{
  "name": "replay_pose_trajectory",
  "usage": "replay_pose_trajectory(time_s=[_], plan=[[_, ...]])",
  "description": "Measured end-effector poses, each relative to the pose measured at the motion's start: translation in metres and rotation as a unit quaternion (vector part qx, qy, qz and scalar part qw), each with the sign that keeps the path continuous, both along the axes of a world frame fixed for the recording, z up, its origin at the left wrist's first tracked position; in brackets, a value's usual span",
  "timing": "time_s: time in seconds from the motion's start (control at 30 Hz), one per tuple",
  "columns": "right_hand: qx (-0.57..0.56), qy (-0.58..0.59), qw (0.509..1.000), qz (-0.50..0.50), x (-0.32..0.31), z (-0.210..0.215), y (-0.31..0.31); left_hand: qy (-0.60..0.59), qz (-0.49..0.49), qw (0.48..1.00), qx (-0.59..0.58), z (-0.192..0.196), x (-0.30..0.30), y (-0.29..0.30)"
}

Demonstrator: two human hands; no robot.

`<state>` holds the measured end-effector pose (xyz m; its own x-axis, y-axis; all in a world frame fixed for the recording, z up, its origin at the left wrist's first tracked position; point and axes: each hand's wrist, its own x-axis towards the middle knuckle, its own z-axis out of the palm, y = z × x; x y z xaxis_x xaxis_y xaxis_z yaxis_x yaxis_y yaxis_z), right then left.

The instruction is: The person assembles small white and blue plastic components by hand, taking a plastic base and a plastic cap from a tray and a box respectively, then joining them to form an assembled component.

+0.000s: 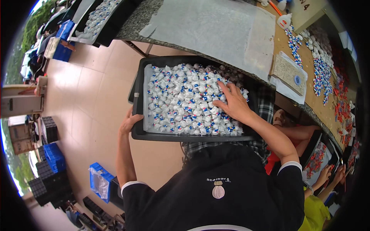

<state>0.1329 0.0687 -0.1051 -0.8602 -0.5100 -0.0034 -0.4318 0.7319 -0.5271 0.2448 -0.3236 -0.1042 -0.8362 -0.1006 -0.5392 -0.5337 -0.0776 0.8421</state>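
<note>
At nine o'clock of the black tray (175,136), the left hand (129,122) grips its near-left rim. Across its middle lies a heap of small white capped pieces (181,100). At three o'clock the right hand (233,106) rests spread, released, on the heap. Beyond, at twelve, runs the bench (216,27). Levelling seems underway; next likely calls for steady sweeping.

A black tray (137,133) full of small white pieces with blue and red bits (181,100), left hand (129,122) gripping the tray's near left edge, right hand (233,104) spread flat on the pieces, a long work table (216,27) just behind, more little pieces (322,73) on it, blue crates (54,157) on the floor.
</note>
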Motion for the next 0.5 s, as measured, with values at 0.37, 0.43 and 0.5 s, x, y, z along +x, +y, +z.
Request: replay_pose_trajectory(time_s=[0.37,0.43,0.5], plan=[[-0.025,-0.212,0.977,0.018,0.010,0.012,-0.117,0.020,0.006,0.999,0.031,0.008,0.009,0.004],[-0.014,-0.187,0.981,0.050,0.020,0.010,-0.139,0.030,-0.003,0.999,0.040,0.006,0.011,0.001],[-0.005,-0.130,0.987,0.093,0.032,0.007,-0.157,0.041,-0.015,0.998,0.051,0.004,0.010,-0.001]])
